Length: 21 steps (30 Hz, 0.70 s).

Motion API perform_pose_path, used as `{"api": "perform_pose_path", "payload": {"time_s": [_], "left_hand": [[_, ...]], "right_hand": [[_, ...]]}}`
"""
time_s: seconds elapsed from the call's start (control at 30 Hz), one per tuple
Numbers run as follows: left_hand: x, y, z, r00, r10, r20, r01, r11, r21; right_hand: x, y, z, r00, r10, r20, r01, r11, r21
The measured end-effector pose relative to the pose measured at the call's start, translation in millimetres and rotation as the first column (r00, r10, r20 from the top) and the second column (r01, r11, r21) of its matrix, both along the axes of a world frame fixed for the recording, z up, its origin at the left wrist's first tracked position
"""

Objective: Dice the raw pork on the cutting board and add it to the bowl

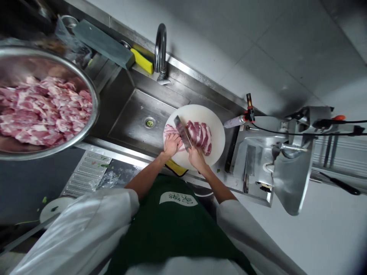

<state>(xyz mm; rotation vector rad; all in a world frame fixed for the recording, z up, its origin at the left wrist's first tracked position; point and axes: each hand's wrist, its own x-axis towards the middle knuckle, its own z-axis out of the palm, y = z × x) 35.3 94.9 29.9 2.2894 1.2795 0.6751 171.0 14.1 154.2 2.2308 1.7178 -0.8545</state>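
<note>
A round white cutting board [213, 119] rests over the right end of a steel sink. On it lies a slab of raw streaky meat [200, 135]. My right hand [196, 157] is closed round the handle of a cleaver [182, 131], whose blade stands in the meat. My left hand [172, 144] presses with curled fingers on the meat's left end, where cut slices [169, 130] lie beside the blade.
A large steel bowl [93, 114] full of sliced raw meat fills the left. The sink basin [134, 114] with drain and tap [161, 49] lies left of the board. A sharpening stone [104, 44] and yellow sponge sit behind. A meat slicer machine [281, 160] stands right.
</note>
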Motion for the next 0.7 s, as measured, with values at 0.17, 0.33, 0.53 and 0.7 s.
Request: {"api": "perform_pose_path", "payload": {"time_s": [0.17,0.33,0.53,0.7], "left_hand": [[-0.2,-3.7,-2.7,1.000,-0.018,0.017,0.018,1.000,0.007],[-5.8,-2.1,-4.0,1.000,-0.016,0.011,0.016,1.000,0.001],[-3.3,-5.3,-1.1,0.995,-0.096,0.012,0.095,0.995,0.027],[-7.3,1.3,-6.9,0.994,-0.110,0.024,0.110,0.994,-0.008]], "right_hand": [[-9.3,-4.0,-6.1,1.000,-0.017,0.025,0.018,0.998,-0.053],[-20.6,44.2,-20.7,1.000,0.025,-0.008,-0.025,0.999,0.046],[-4.3,-26.2,-4.8,0.994,-0.108,-0.002,0.108,0.993,-0.035],[-12.0,-3.7,-22.8,0.989,-0.151,0.000,0.151,0.989,0.001]]}}
